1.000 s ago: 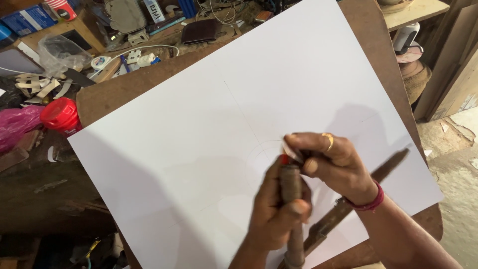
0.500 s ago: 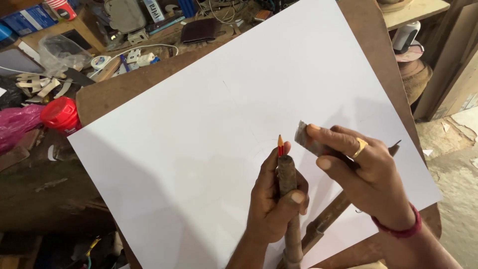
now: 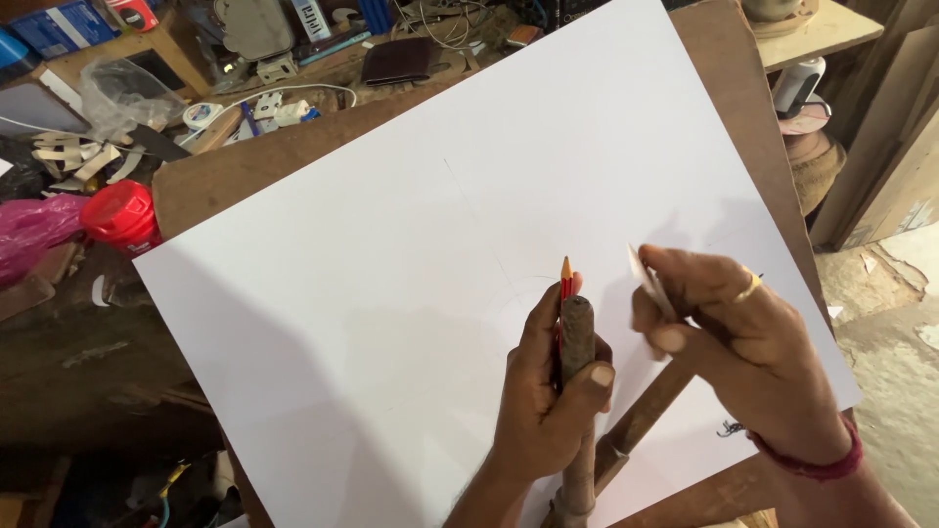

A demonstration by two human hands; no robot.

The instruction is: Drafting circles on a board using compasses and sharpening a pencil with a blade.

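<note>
I see a red jar [image 3: 124, 216] with a red lid at the left, on the messy worktop [image 3: 88, 342]. I cannot tell what is in it. Next to it lies a pink bag [image 3: 34, 227]. A clear plastic bag [image 3: 122, 90] sits farther back, among boxes and wires.

A big white sheet [image 3: 391, 293] lies on a brown board [image 3: 210, 186]. It fills most of the view.

My left hand [image 3: 548, 401] is closed tight around a brown wooden stick [image 3: 577, 342] and a red pencil [image 3: 565, 288]. It holds them side by side, standing up. The pencil tip pokes out above the fingers, over the middle of the sheet.

My right hand [image 3: 743, 342] is just beside the pencil, a little to the right, not touching it. Its fingers pinch a thin flat blade [image 3: 650, 284]. There is a gold ring [image 3: 748, 286] on one finger and a red band [image 3: 812, 460] on the wrist.

A second wooden stick [image 3: 641, 420] lies slanted under my hands.

The sheet is bare to the left and above my hands. The right edge of the sheet is close to my right hand. Past it the board ends, and I see the floor [image 3: 900, 352].
</note>
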